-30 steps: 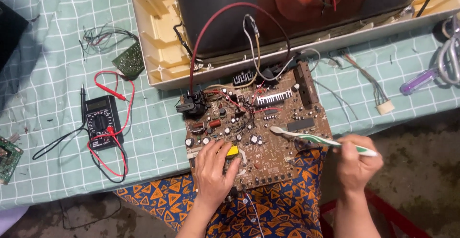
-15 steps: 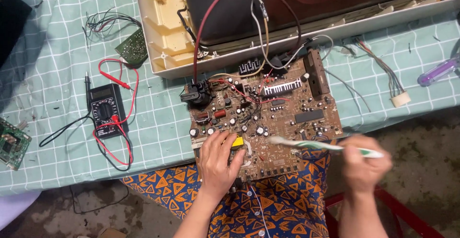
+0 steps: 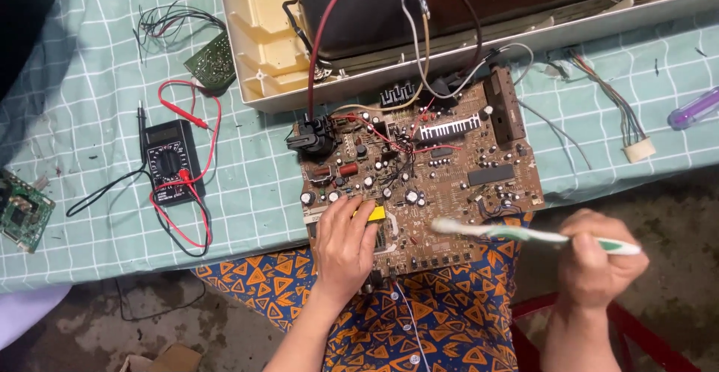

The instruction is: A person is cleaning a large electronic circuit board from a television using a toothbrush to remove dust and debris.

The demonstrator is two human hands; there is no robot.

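Fingers [image 3: 599, 248] clasp toothbrush [image 3: 524, 233] (left hand [image 3: 346, 246] steadies circuit board [image 3: 434, 170]).

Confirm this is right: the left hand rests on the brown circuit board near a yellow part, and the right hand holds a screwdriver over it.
One thing is wrong: the head view shows the right hand holding a toothbrush, not a screwdriver. The rest stands: left hand, brown circuit board, yellow part.
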